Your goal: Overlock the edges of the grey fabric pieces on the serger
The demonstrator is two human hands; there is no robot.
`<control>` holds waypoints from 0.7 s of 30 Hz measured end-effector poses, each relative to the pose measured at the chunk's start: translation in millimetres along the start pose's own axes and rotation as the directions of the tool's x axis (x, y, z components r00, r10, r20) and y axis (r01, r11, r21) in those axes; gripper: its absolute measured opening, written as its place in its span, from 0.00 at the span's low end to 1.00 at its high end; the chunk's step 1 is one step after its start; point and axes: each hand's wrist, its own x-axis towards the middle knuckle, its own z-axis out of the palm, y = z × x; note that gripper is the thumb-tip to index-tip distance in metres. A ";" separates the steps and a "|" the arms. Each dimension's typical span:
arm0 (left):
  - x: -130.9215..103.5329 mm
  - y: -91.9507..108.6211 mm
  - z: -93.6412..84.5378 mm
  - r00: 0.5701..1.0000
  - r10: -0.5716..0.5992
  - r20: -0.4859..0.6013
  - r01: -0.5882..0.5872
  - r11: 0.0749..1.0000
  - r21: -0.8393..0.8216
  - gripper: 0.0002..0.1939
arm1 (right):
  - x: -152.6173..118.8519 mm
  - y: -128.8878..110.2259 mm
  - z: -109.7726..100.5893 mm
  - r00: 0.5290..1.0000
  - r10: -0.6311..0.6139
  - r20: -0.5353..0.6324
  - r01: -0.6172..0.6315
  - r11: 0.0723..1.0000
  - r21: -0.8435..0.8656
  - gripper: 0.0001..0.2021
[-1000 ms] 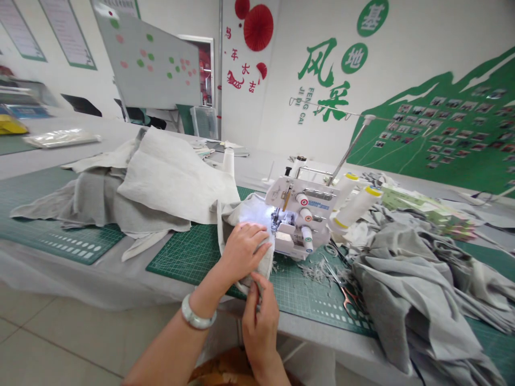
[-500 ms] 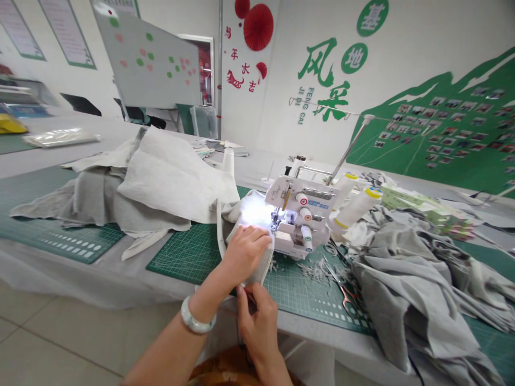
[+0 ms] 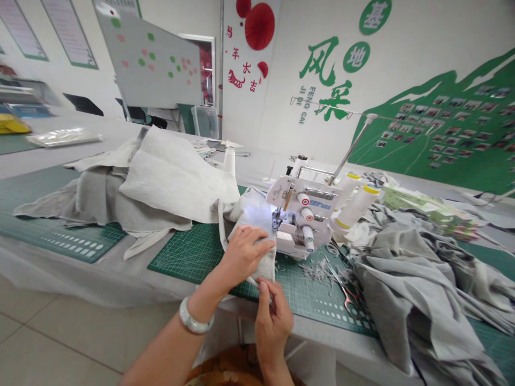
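Note:
A light grey cloth (image 3: 251, 213) lies at the lit needle area of a white overlock sewing machine (image 3: 300, 214). My left hand (image 3: 246, 251), with a pale bangle on its wrist, rests on the cloth left of the needle, fingers apart and pointing toward the machine. Below it, at the table's front edge, my right hand (image 3: 274, 311) pinches the near end of the cloth between thumb and fingers. A strip of the cloth curves down along its left side.
Grey fabric (image 3: 418, 284) is heaped at the right, beside scissors (image 3: 346, 292) and thread scraps (image 3: 317, 271) on a green cutting mat (image 3: 300, 297). White and grey cloth pieces (image 3: 173, 177) lie at the left. Thread cones (image 3: 358, 206) stand behind the machine.
My right hand has moved to the right and slightly up, with the cloth end in its fingers. My left hand has shifted little; its fingers look more spread. The cloth's right edge hangs straighter.

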 end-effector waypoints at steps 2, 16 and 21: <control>-0.5 -0.5 -0.6 1.000 0.005 0.001 -0.005 1.000 -0.008 0.12 | 1.0 -1.1 1.3 1.000 0.024 0.000 -0.024 1.000 0.001 0.08; -4.1 2.0 -3.7 0.998 -0.027 0.059 0.026 1.000 0.008 0.20 | 16.6 -8.3 1.1 0.986 0.082 0.144 -0.085 0.996 0.012 0.09; -3.2 0.4 -4.2 0.997 -0.018 0.077 0.014 0.999 0.048 0.21 | 22.8 -10.9 1.4 0.986 0.085 0.140 -0.079 0.996 -0.047 0.07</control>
